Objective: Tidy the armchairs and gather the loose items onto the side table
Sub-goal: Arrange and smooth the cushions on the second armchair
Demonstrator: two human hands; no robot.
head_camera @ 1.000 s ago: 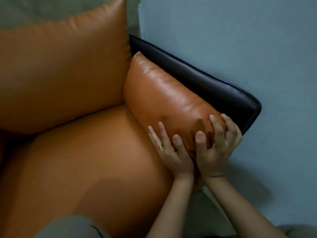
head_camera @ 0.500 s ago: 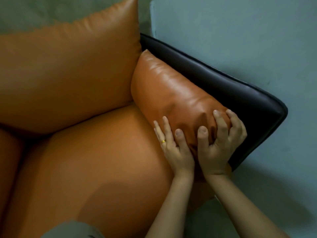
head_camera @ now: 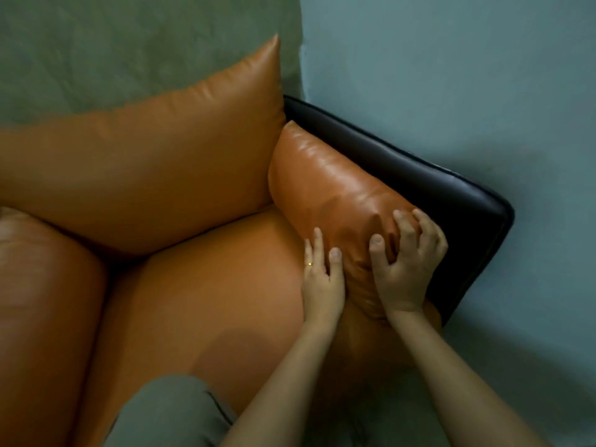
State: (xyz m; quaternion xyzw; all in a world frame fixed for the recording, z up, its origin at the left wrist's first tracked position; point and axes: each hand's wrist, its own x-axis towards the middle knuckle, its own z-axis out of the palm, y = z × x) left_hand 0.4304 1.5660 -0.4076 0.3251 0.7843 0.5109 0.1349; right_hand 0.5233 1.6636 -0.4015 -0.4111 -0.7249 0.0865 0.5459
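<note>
Plump orange leather back cushion (head_camera: 145, 162): plain tan-orange, no pattern, soft sheen along top edge. Long orange leather side cushion (head_camera: 332, 188): same orange, brighter, w/ whitish highlights on the creases. Rounded orange leather seat cushion (head_camera: 209, 295): same colour, w/ a darker brownish round patch (head_camera: 238, 353) nr the front. Orange leather cushion at left edge (head_camera: 42, 285): duller, more red-brown. Black leather chair shell (head_camera: 435, 195): glossy, plain. Matte grey-green wall (head_camera: 129, 43) behind; smooth blue-teal surface (head_camera: 451, 75) to the rt, both unpatterned. Thin gold ring (head_camera: 309, 263) on left hand (head_camera: 322, 285). Grey-green fabric trouser knee (head_camera: 171, 411): plain, dark seam line.
</note>
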